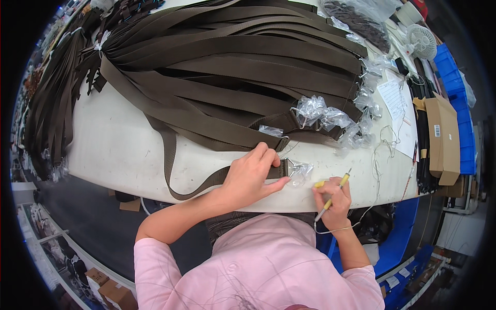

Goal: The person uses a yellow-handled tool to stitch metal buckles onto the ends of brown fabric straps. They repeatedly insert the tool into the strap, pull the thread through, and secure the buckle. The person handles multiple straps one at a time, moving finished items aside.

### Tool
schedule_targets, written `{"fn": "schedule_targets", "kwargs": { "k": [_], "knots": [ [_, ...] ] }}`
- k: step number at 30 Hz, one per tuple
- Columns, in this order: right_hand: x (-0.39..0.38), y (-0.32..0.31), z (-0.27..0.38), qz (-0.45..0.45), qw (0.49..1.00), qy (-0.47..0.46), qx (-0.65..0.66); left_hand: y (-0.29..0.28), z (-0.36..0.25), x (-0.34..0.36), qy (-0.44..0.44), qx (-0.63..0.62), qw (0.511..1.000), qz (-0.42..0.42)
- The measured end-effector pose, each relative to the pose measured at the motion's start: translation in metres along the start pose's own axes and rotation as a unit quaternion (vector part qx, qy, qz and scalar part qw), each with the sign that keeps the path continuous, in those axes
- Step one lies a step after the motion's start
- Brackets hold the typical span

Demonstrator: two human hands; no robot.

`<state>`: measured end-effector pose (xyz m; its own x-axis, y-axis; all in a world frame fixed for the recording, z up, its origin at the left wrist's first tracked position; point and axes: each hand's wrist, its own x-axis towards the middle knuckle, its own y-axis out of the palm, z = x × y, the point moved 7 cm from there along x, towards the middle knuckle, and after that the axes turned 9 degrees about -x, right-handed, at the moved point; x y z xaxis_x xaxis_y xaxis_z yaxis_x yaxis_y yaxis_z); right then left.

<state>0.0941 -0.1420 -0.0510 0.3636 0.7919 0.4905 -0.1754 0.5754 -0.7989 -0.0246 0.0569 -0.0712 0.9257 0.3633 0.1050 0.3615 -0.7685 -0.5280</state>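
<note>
My left hand (251, 173) lies over the end of a dark brown webbing strap (206, 181), its fingers curled and its thumb stretched along the near side. Just past the fingers, the strap ends in a metal ring or hook (290, 168) wrapped in clear plastic (301, 174). My right hand (335, 201) grips a slim pen-shaped tool (345, 179) with yellow parts and a pale cord at its lower end. The tool's thin tip points up and away from me, apart from the strap. A yellow cover (319, 184) shows at one fingertip.
A large bundle of brown straps (232, 57), tied at the left, spreads across the white table (124, 144). Their plastic-wrapped hardware (364, 93) bunches at the right. Beyond lie papers (393, 98), a small white fan (421, 41), a cardboard box (443, 139) and blue bins (454, 72).
</note>
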Motion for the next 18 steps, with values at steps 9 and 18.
{"fn": "schedule_targets", "kwargs": {
  "k": [9, 18],
  "knots": [
    [0.044, -0.036, -0.004, -0.119, 0.988, 0.012, 0.103, 0.003, 0.010, 0.012, -0.043, -0.074, 0.996, -0.032],
    [0.070, 0.068, -0.022, 0.091, 0.858, 0.306, 0.403, 0.003, 0.020, 0.014, -0.084, -0.197, 0.976, -0.026]
  ]
}}
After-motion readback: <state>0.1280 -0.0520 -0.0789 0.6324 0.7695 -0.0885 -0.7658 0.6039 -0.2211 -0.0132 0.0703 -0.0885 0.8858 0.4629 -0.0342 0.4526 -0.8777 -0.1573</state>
